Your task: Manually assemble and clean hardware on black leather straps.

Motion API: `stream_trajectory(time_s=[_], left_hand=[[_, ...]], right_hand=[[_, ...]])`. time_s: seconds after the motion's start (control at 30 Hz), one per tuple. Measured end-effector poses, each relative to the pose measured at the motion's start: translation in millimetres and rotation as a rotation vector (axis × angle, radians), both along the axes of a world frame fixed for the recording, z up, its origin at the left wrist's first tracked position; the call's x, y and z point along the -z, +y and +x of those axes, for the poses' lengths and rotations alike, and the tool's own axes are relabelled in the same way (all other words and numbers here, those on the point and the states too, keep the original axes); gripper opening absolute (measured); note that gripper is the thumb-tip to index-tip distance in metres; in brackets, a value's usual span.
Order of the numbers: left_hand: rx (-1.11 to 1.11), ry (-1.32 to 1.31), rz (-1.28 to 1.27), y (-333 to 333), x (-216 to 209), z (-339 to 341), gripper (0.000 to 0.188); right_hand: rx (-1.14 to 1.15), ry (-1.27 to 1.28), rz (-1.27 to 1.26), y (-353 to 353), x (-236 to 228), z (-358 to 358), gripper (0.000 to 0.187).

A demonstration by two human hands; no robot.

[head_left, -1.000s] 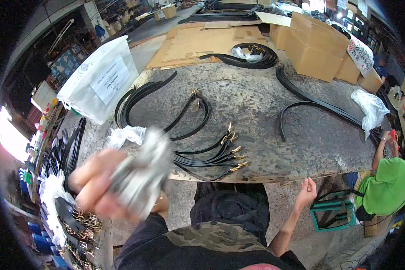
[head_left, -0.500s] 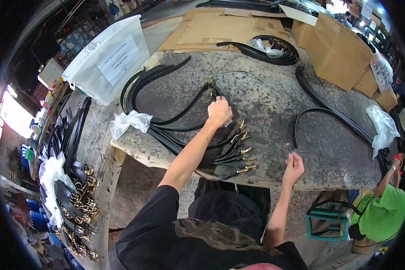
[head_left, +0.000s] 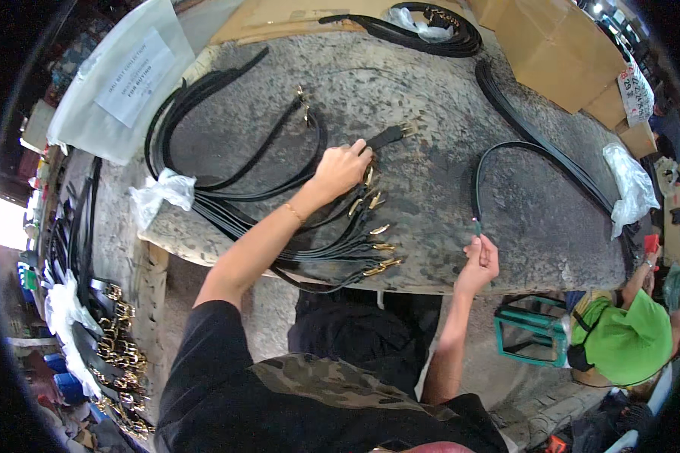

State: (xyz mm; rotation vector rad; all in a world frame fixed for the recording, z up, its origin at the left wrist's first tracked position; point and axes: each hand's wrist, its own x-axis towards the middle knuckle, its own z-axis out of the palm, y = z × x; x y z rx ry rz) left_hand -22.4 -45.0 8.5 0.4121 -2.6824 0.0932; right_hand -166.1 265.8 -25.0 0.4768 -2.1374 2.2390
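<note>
My left hand (head_left: 342, 167) reaches over the table, its fingers closed on a black belt (head_left: 385, 138) near the end with the gold-coloured buckle. Around it lie more black belts (head_left: 279, 245), their gold buckles fanned out along the near edge. A crumpled clear plastic wrap (head_left: 163, 190) binds that bundle on the left. My right hand (head_left: 480, 264) is raised near the table's front edge, pinching a thin, dark green stick-like tool (head_left: 477, 227) with a light pinkish tip. Its exact kind is too small to tell. Just beyond it curves a single black belt (head_left: 485, 162).
A white plastic bin (head_left: 121, 83) stands at the far left, with hanging buckled belts (head_left: 117, 340) below it. Cardboard boxes (head_left: 559, 53) and a coiled belt bundle (head_left: 461, 41) lie at the back. At right are plastic-wrapped belts (head_left: 631, 189), a green stool (head_left: 533, 332) and a person in green (head_left: 627, 332).
My left hand has turned a belt end outward, so its buckle now points right and away. My right hand keeps its pinch on the tool. The whole view has shifted.
</note>
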Motion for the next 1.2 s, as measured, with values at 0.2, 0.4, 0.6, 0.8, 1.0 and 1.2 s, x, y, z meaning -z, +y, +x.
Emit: stream_trajectory(time_s=[0.2,0.4,0.6,0.8,1.0,1.2], left_hand=[[-0.171,0.014,0.441,-17,-9,-10,0.020],[-0.271,-0.082,0.684,-28,-14,-23,0.022],[-0.191,0.096,0.768,-25,-7,-23,0.019],[-0.115,0.728,1.528,-54,14,-2,0.016],[-0.216,0.537,1.489,-57,-2,-47,0.013],[-0.021,0.012,0.692,-69,-11,-61,0.033]], right_hand=[[-0.038,-0.098,0.038,-13,-14,1,0.015],[-0.379,-0.215,-0.249,-120,-52,-18,0.019],[-0.677,-0.108,-0.225,-276,-24,-64,0.017],[-0.723,-0.214,-0.192,-299,-3,-71,0.013],[-0.719,-0.268,-0.132,-299,-5,-76,0.012],[-0.658,-0.329,-0.188,-298,-8,-73,0.010]])
